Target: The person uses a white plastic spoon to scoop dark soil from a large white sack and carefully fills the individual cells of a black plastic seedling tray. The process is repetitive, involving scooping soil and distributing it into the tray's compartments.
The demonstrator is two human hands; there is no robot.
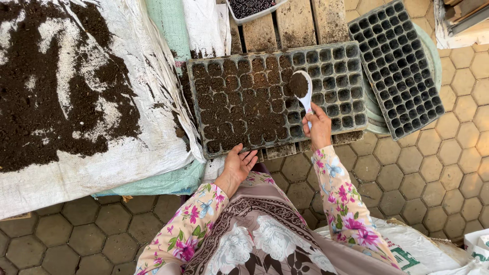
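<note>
Right hand (319, 127): fingers closed round the handle of a white spoon (304, 94), its bowl heaped with dark soil and held over the right-centre cells of the tray. Left hand (238, 165): fingers loosely spread and holding nothing, resting at the near edge of the tray (277, 99). Tray: grey plastic seedling tray of many small square cells, lying on a pallet (288, 23) of worn wooden slats that serves as the worktop. Fill state, as judged from this view: the left and middle cells are topped with soil, roughly two thirds of the whole; the columns at the right side and a few along the far right edge show dark and hollow, so that part appears left to fill. Second tray (395, 69): same kind, wholly unfilled, lying slantwise just right of the first, partly over a pale green round basin. Soil heap (56, 97): loose dark soil spread over white sacking to the left, near the tray, with plenty remaining. Tub (252, 7): white, at the top edge, holding dark grains that may be seed; too small to tell. Ground: hexagonal paving. Sleeves: floral, pink on cream.
</note>
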